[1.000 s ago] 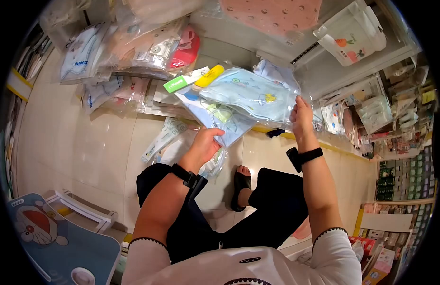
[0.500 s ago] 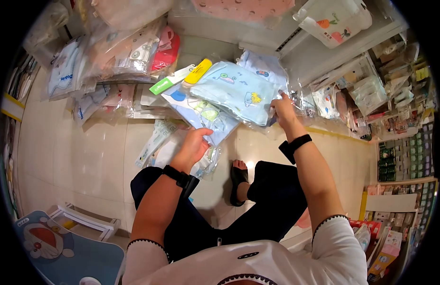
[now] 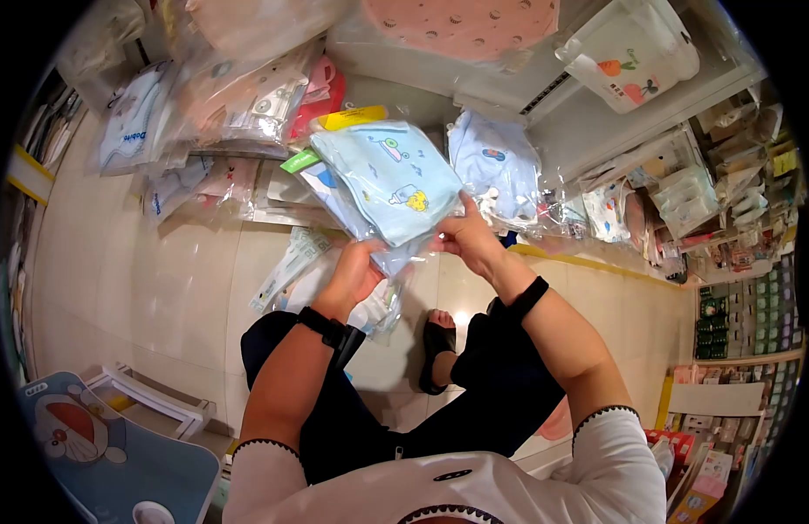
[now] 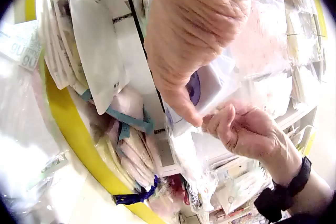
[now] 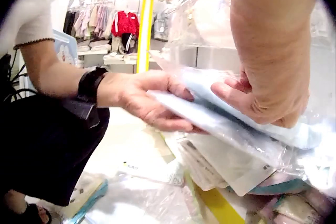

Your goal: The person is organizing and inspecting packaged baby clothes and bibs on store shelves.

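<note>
My left hand (image 3: 358, 273) grips the near corner of a clear bag with folded blue printed cloth (image 3: 331, 197) and a green header. In the right wrist view the left thumb lies on top of this bag, its fingers (image 5: 168, 124) beneath. A second bag, of light-blue folded cloth (image 3: 395, 179) with cartoon prints and a yellow header (image 3: 352, 117), lies over the first, covering much of it. My right hand (image 3: 472, 240) pinches this upper bag at its near right corner. In the left wrist view the right hand (image 4: 244, 129) is close to the left thumb.
Another bagged blue garment (image 3: 496, 162) lies on the low shelf to the right. Bagged clothes (image 3: 234, 105) are piled at the left, and a clear bag (image 3: 382, 306) lies on the floor near my knee. A blue cartoon-printed chair (image 3: 116, 445) stands at lower left.
My right hand has moved left and nearer the left hand, shifting the upper light-blue bag leftward over the green-header bag. The garment on the shelf behind has become more exposed. My left hand keeps its grip.
</note>
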Demonstrator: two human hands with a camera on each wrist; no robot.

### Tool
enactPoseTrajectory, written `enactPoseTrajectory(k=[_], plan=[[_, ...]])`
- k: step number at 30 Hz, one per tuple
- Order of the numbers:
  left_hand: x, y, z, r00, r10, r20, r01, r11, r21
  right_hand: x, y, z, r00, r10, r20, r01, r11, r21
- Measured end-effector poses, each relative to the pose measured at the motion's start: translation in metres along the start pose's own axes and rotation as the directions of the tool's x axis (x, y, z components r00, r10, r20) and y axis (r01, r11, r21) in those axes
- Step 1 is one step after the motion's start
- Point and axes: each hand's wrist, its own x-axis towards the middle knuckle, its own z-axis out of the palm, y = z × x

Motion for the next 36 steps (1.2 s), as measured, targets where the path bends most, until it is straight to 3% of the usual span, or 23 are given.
enactPoseTrajectory(k=[2, 5, 9, 12, 15, 16, 19, 23, 26, 30, 33, 36], plan=[[0.000, 0.003, -0.002, 0.999, -0.006, 0.039, 0.005, 1.000, 0.013, 0.003, 0.012, 0.002, 0.996, -0.074, 0.050, 0.080, 0.989, -0.124], [-0.007, 0.013, 0.003, 0.996, -0.013, 0.083, 0.028, 0.985, -0.173, 0.008, 0.019, -0.005, 0.978, -0.208, 0.012, 0.201, 0.924, -0.326], [-0.014, 0.013, 0.017, 0.997, 0.050, 0.056, -0.050, 0.999, 0.007, 0.000, 0.020, -0.008, 0.980, -0.183, 0.074, 0.198, 0.890, -0.411], [-0.008, 0.005, 0.010, 0.993, 0.118, -0.019, -0.114, 0.982, 0.154, -0.008, 0.019, -0.009, 0.970, -0.171, 0.174, 0.220, 0.922, -0.318], [-0.009, 0.007, 0.008, 0.975, 0.129, -0.179, -0.107, 0.986, 0.130, 0.013, 0.015, -0.049, 0.904, -0.399, 0.153, 0.402, 0.673, -0.620], [-0.010, 0.009, 0.008, 0.973, 0.129, -0.193, -0.106, 0.986, 0.126, -0.001, 0.001, -0.050, 0.759, -0.628, 0.171, 0.513, 0.416, -0.751], [-0.011, 0.012, 0.005, 0.979, 0.116, -0.168, -0.100, 0.990, 0.099, -0.021, -0.019, -0.044, 0.530, -0.663, 0.529, 0.528, -0.230, -0.817], [-0.013, 0.015, 0.011, 0.982, 0.136, -0.128, -0.129, 0.990, 0.060, -0.028, -0.012, -0.017, 0.478, -0.434, 0.763, 0.744, -0.262, -0.615], [-0.015, 0.017, 0.007, 0.987, 0.120, -0.103, -0.113, 0.991, 0.070, -0.015, -0.015, -0.011, 0.452, -0.445, 0.774, 0.814, -0.149, -0.561], [-0.012, 0.013, 0.000, 0.981, 0.115, -0.154, -0.102, 0.991, 0.092, 0.004, -0.013, -0.007, 0.562, -0.416, 0.715, 0.797, 0.044, -0.602], [-0.009, 0.010, -0.004, 0.989, 0.098, -0.107, -0.093, 0.994, 0.054, 0.020, -0.014, 0.005, 0.687, -0.354, 0.635, 0.682, 0.011, -0.732], [-0.011, 0.010, 0.000, 0.986, 0.082, -0.147, -0.083, 0.997, -0.005, 0.032, -0.007, 0.017, 0.701, -0.355, 0.619, 0.648, -0.045, -0.760]])
